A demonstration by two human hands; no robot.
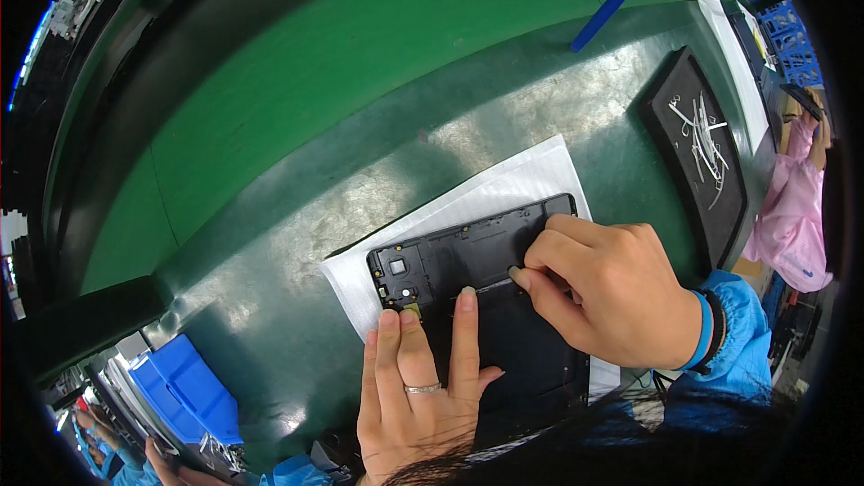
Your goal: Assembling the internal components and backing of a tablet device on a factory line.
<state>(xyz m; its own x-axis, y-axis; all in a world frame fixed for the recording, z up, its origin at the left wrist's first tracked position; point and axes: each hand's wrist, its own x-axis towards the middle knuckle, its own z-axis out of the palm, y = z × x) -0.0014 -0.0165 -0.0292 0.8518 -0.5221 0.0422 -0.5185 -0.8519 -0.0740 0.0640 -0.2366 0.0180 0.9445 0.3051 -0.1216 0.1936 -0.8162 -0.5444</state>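
Black panel (490, 247) could skid if my spread left hand (418, 396) lifts while my right grip (616, 288) pinches the strip (493, 286).

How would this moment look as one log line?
left hand: touching black casing | right hand: pinched at casing | casing: on white sheet | black tray: holds white strips

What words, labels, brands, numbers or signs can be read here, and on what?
No text is readable in this view.
Pink garment: a small mark, too small to read.
Black casing: any markings are too small to read.
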